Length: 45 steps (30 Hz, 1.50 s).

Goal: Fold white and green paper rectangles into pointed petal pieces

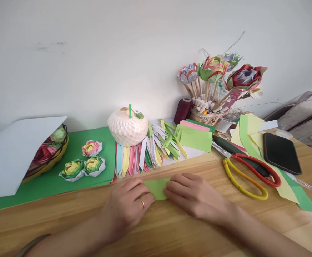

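Note:
A small light-green paper piece point(156, 189) lies on the wooden table between both hands. My left hand point(130, 205) has curled fingers closed at the paper's left end, with a gold ring on one finger. At the right end, the bent fingers of my right hand point(192, 194) are closed on the paper. Both thumbs and the paper's ends are hidden under the hands. Just beyond lie folded paper strips point(131, 160) in several colours and a stack of green paper rectangles point(195, 137).
Scissors point(245, 175) with red and yellow handles lie right, near a black phone point(281, 153) and paper scraps. A foam-wrapped coconut point(127, 128) with a green straw stands behind. Paper flowers point(94, 166) sit left on green sheets; more stand in a basket point(205, 116).

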Motion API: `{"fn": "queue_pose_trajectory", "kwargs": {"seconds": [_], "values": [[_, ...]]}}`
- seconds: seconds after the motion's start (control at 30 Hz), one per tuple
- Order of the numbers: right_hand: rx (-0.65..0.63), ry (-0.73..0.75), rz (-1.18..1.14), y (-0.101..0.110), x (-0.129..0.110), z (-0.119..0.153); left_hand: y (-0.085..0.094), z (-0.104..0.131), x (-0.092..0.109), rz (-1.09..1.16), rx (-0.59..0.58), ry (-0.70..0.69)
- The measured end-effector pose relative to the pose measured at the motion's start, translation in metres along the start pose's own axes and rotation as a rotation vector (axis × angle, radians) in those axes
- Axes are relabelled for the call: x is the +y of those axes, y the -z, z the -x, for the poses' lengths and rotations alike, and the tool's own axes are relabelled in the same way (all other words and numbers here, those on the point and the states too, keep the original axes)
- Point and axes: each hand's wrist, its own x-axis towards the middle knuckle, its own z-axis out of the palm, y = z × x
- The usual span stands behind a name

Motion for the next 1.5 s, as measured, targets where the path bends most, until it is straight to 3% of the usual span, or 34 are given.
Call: {"fn": "queue_pose_trajectory", "kwargs": {"seconds": [0.17, 0.33, 0.57, 0.87, 1.07, 1.3, 1.5], "values": [[-0.129, -0.183, -0.268, 0.003, 0.011, 0.005, -0.002, 0.004, -0.005, 0.090, -0.073, 0.088], [-0.207, -0.318, -0.476, 0.011, 0.015, 0.006, -0.003, 0.006, -0.008, 0.136, -0.056, 0.202], [-0.148, -0.354, -0.411, 0.007, 0.020, 0.010, 0.000, 0.003, -0.005, 0.240, -0.060, 0.224], [-0.180, -0.465, -0.557, 0.001, 0.027, 0.017, 0.000, 0.004, -0.004, 0.219, -0.072, 0.319], [-0.210, -0.615, -0.524, 0.002, 0.024, 0.013, 0.000, 0.005, 0.000, 0.220, -0.075, 0.392], [-0.194, -0.721, -0.654, -0.001, 0.017, 0.010, 0.003, 0.001, 0.000, 0.214, -0.088, 0.445], [-0.171, -0.822, -0.581, -0.004, 0.014, 0.008, 0.001, 0.001, -0.004, 0.184, -0.148, 0.511]]}}
